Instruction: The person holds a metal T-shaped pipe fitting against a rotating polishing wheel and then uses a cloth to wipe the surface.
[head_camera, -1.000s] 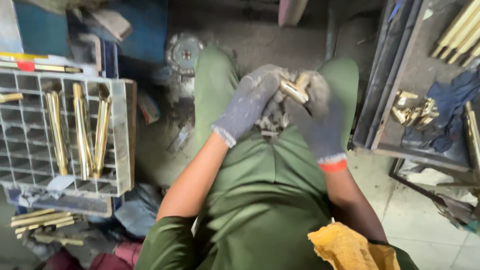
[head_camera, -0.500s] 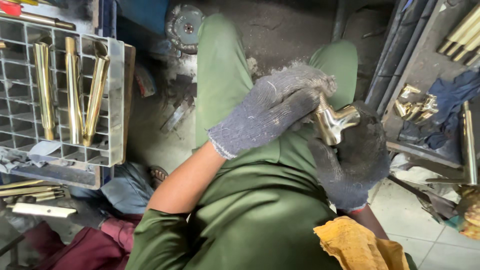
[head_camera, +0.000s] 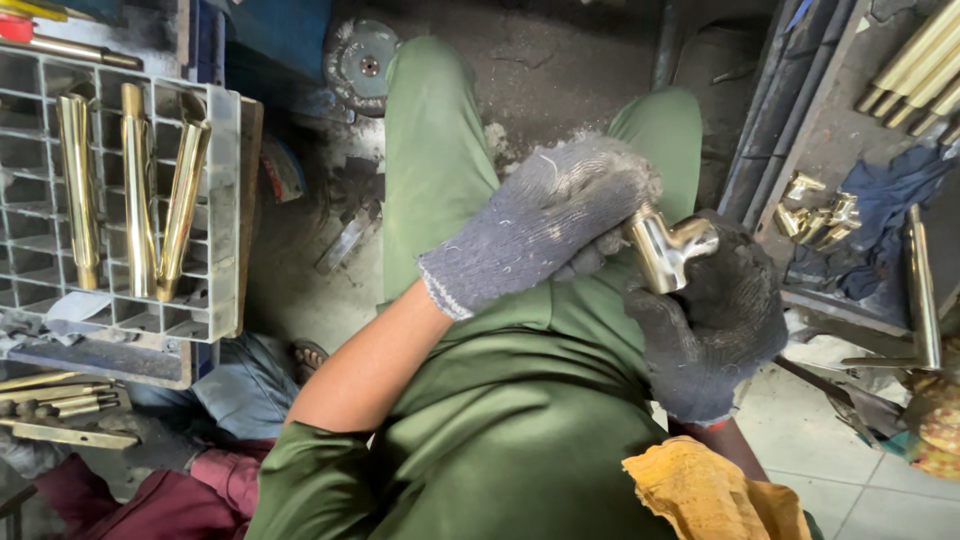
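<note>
Both gloved hands on one brass fitting, right over the lap

Right hand (head_camera: 710, 320) in a dark glove is clamped around the shiny brass fitting (head_camera: 668, 250); left hand (head_camera: 545, 220) in a grey glove is curled over its top end. Further left, past the knee, three brass tubes (head_camera: 130, 190) stand in a grey crate (head_camera: 225, 220).

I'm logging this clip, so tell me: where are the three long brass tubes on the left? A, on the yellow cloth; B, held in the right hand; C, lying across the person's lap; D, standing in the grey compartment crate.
D: the three brass tubes stand in cells of the grey crate, away from both gloved hands.
</note>
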